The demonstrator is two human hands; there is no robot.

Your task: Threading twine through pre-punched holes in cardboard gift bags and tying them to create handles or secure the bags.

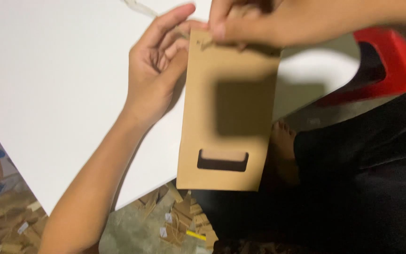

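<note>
Holding the brown cardboard sleeve (229, 113) by its far edge, the right hand (259, 21) pinches it with its fingers while the left hand (158, 66) curls beside it. It hangs over the white desk (48, 84) (light, stiff, easy to bend).

The left hand (158, 66) is raised with its palm turned towards the camera, the forearm running down to the lower left edge of the view. Its index finger stretches up and to the right, the other fingers curl inward, and the thumb lies folded across the palm. The right hand (254, 21) comes in from the upper right, back of the hand up, its fingertips pinched together and pointing down-left, close to the left hand's fingertips.
</note>
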